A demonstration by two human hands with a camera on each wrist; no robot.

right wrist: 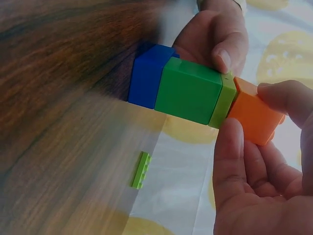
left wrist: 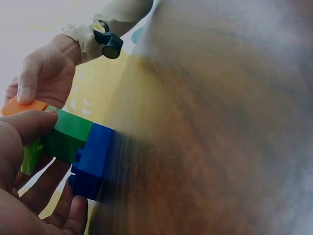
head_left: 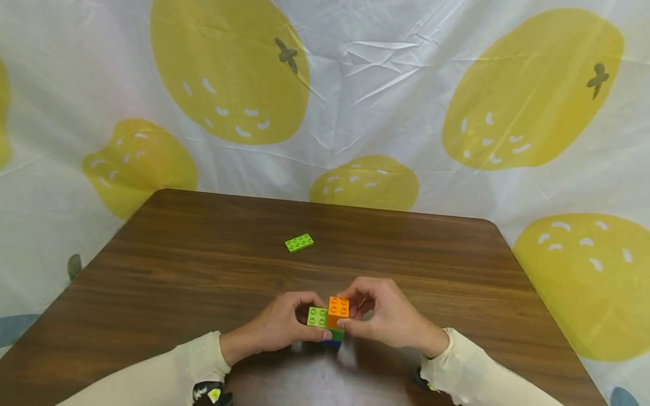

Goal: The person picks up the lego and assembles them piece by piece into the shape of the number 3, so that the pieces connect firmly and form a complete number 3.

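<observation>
A small brick stack stands on the table: a blue brick [right wrist: 146,78] at the bottom, a green brick [right wrist: 188,90] above it, then a thin lime plate [head_left: 316,317]. An orange brick [head_left: 338,309] sits at the right end of that plate, slightly tilted in the right wrist view; whether it is fully seated I cannot tell. With thumb and fingers, my left hand [head_left: 284,321] grips the stack around the lime plate and green brick. My right hand [head_left: 388,316] pinches the orange brick from the right side. The lime plate's left half shows bare studs.
Farther back on the brown wooden table [head_left: 213,265] lies a second lime plate [head_left: 299,242], studs up. Behind the table hangs a white cloth [head_left: 365,84] printed with yellow fruit.
</observation>
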